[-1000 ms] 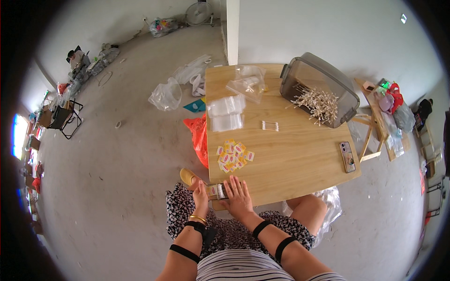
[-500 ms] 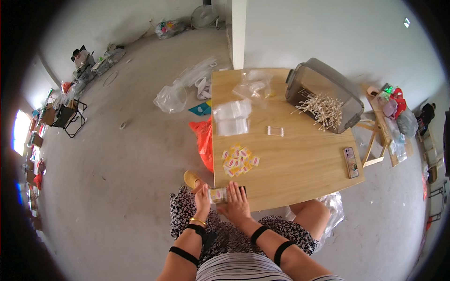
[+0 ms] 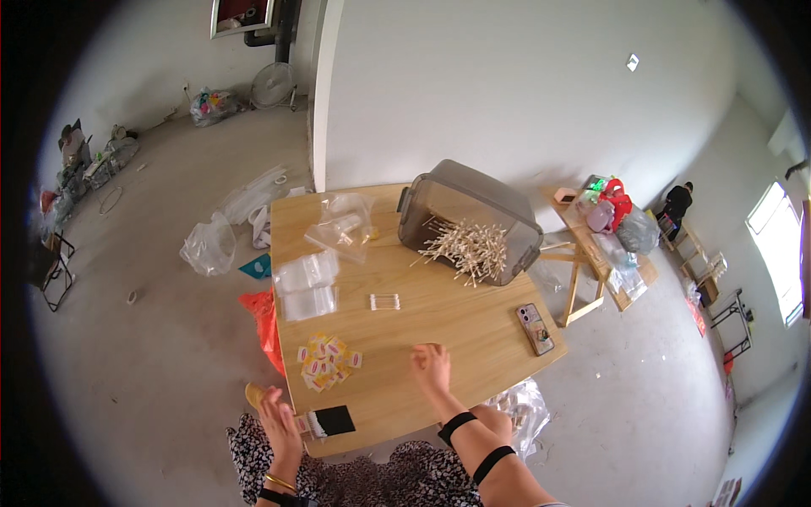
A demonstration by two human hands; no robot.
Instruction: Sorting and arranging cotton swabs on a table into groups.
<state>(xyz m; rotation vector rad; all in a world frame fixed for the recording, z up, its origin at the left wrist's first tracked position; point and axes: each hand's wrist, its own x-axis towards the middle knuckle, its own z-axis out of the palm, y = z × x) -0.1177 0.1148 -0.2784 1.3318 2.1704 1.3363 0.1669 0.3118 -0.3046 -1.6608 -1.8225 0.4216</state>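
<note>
My left hand is at the table's near left corner, fingers stretched up, beside a small clear pack of cotton swabs with a label. The pack lies against a flat black piece; whether my fingers touch it is unclear. Over the middle of the near tabletop, my right hand is raised, its fingers loosely bent and slightly blurred, with nothing visible in them. Beyond my left hand lies a pile of yellow and white label cards. A small row of cotton swabs sits farther back.
A grey translucent bin lies tipped on its side, loose cotton swabs spilling from it. Clear plastic bags are stacked at the table's left. A phone rests near the right edge. A loaded wooden side table stands beyond.
The view has swung right. My hands have come apart: the right one left the swab pack and moved right over the table. The left stays beside the pack, its fingers now raised.
</note>
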